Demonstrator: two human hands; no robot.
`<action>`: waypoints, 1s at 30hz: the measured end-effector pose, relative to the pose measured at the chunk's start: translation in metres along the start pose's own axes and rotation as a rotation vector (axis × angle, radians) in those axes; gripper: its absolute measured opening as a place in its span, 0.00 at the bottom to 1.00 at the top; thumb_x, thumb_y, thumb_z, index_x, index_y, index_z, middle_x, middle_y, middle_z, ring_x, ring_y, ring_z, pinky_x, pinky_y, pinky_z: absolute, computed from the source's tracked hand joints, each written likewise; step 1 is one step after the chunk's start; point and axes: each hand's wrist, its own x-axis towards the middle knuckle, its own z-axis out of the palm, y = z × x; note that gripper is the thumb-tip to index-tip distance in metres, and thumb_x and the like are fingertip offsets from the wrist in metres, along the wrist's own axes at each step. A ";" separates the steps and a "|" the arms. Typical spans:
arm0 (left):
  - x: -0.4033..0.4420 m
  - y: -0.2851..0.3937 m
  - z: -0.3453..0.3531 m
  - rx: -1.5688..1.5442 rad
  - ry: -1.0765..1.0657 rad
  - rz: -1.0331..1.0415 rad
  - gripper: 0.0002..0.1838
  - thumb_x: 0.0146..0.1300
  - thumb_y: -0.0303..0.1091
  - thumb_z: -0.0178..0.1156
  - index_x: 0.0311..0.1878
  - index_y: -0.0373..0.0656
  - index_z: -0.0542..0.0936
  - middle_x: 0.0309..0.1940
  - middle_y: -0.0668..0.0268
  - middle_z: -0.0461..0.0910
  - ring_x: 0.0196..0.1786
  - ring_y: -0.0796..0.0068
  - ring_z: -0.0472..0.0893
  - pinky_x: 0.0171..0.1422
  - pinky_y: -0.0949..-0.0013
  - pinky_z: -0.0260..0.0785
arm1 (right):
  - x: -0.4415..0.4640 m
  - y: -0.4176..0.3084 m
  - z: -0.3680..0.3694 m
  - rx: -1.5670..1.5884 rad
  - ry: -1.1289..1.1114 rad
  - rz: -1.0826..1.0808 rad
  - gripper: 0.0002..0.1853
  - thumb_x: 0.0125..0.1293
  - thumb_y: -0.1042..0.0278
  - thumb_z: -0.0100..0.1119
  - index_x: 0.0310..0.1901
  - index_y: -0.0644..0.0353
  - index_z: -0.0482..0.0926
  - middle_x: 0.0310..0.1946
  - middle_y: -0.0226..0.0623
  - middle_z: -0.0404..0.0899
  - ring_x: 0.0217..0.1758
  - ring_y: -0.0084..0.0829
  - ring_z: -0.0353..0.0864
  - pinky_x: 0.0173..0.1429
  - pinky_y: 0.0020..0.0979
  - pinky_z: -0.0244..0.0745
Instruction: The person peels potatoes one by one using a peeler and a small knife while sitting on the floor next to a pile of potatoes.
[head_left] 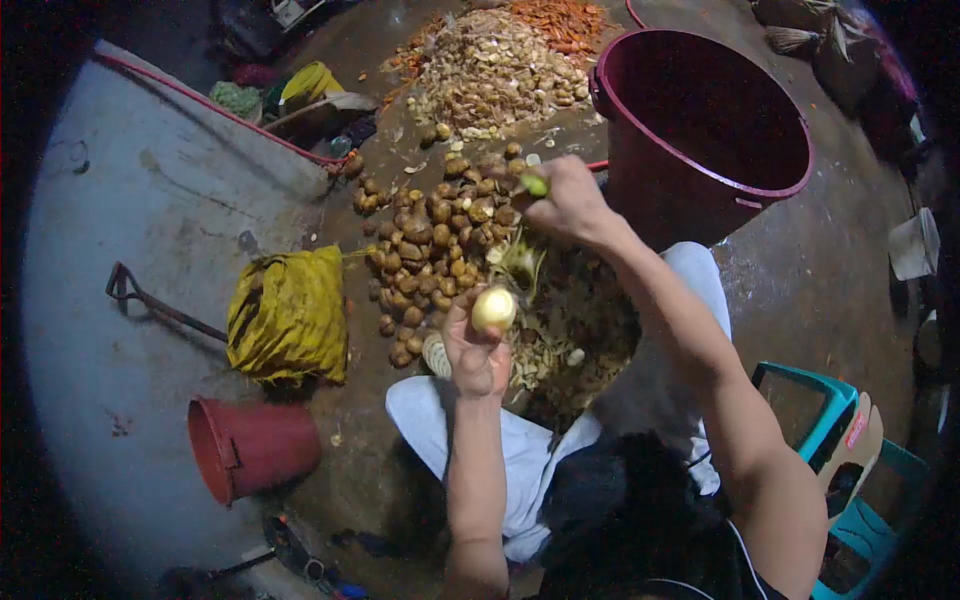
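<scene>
Pale-yellow vegetable (495, 310), apparently peeled, sits in left grip (477, 345), fingers curled round lower part; probably firm, light, slippery, best held low around sides. Right grip (570, 205), farther forward, closed round green tool (535, 185). Brown vegetables (440, 236) beyond left grip.

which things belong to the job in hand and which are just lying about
Seem part of the job: pale round vegetable in left hand, green-handled tool in right hand, brown heap, peelings.
Likely just lying about: red bucket, white container.
</scene>
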 end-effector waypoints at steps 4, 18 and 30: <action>-0.002 0.004 0.002 -0.236 -0.056 -0.120 0.35 0.51 0.47 0.73 0.56 0.36 0.72 0.52 0.49 0.74 0.49 0.56 0.78 0.55 0.62 0.75 | 0.006 0.014 -0.008 -0.058 0.022 0.079 0.15 0.44 0.61 0.66 0.34 0.59 0.83 0.26 0.50 0.80 0.34 0.52 0.80 0.43 0.46 0.75; 0.000 0.011 0.015 -0.373 0.095 -0.402 0.37 0.63 0.70 0.45 0.58 0.45 0.71 0.29 0.59 0.75 0.27 0.66 0.73 0.33 0.66 0.65 | -0.008 0.029 -0.020 0.098 0.190 0.109 0.12 0.51 0.67 0.59 0.24 0.69 0.71 0.14 0.43 0.66 0.19 0.27 0.64 0.28 0.35 0.64; 0.029 -0.057 0.012 0.030 0.213 -0.439 0.22 0.70 0.56 0.47 0.53 0.47 0.71 0.40 0.65 0.76 0.40 0.71 0.75 0.40 0.65 0.69 | -0.016 0.080 -0.069 0.439 0.463 0.282 0.08 0.58 0.73 0.55 0.22 0.62 0.78 0.18 0.20 0.69 0.23 0.14 0.66 0.29 0.24 0.60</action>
